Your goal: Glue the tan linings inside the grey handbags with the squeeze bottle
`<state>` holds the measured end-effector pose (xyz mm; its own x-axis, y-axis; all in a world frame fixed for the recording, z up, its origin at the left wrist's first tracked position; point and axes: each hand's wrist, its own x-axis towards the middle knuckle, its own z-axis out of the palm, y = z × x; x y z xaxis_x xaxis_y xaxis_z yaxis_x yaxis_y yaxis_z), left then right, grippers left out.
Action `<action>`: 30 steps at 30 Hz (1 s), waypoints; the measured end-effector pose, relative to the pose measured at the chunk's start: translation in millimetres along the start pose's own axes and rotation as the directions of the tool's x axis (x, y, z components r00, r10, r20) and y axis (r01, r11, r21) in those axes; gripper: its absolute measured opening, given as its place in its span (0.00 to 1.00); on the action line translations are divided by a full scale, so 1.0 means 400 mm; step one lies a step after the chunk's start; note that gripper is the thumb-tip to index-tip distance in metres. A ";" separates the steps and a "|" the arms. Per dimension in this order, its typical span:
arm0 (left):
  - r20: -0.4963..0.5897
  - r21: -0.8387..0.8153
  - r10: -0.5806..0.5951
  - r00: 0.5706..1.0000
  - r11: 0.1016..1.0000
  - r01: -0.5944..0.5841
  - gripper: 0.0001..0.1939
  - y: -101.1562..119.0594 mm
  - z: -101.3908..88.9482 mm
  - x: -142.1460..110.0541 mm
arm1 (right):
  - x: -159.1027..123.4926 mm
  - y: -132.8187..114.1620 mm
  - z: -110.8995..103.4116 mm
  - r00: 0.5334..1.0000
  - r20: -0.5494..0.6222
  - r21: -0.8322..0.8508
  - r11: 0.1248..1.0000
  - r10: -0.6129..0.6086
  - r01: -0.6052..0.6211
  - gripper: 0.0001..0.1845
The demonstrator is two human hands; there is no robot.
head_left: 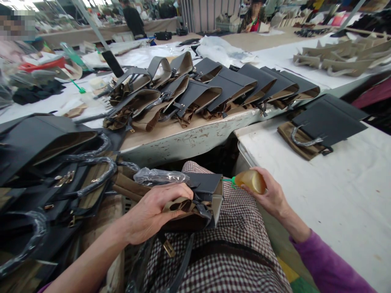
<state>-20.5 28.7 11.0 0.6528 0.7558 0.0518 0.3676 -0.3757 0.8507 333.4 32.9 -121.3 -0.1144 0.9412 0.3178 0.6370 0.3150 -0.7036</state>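
My left hand [154,211] is closed over a dark grey handbag [203,197] with a tan lining that rests on my lap, its handle wrapped in clear plastic. My right hand [270,195] grips a small squeeze bottle [252,180] of amber liquid with a green nozzle. The nozzle points left and almost touches the bag's open edge. My lap is covered by checked cloth [232,260].
A row of several similar grey bags [214,91] lies across the worn table ahead. More bags [51,162] are piled at my left. One bag [326,124] lies on the white table [342,191] at my right. Other people work at tables far behind.
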 end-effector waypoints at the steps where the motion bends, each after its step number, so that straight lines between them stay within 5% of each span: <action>1: 0.000 0.004 0.000 1.000 1.000 0.000 0.10 0.000 0.001 -0.001 | -0.002 0.002 0.001 1.000 0.007 0.002 1.000 -0.004 0.004 0.27; 9: -0.014 0.002 0.035 0.999 0.999 -0.035 0.11 -0.003 0.016 -0.005 | -0.021 -0.001 -0.005 0.978 0.158 0.080 0.985 0.138 -0.152 0.31; 18: 0.022 0.031 0.013 1.000 0.999 -0.013 0.04 0.016 0.036 -0.038 | -0.038 -0.042 -0.032 0.870 -0.001 0.169 0.858 0.493 -0.485 0.36; 30: 0.051 0.044 -0.033 0.998 0.999 0.031 0.11 0.021 0.069 -0.077 | -0.069 -0.029 0.000 0.933 0.091 0.061 0.933 0.348 -0.354 0.30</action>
<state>-19.2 -12.4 2.3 0.6732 0.7394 -0.0034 0.4162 -0.3751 0.8283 329.1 3.1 -121.8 0.0457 0.9989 -0.0065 0.5886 -0.0322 -0.8078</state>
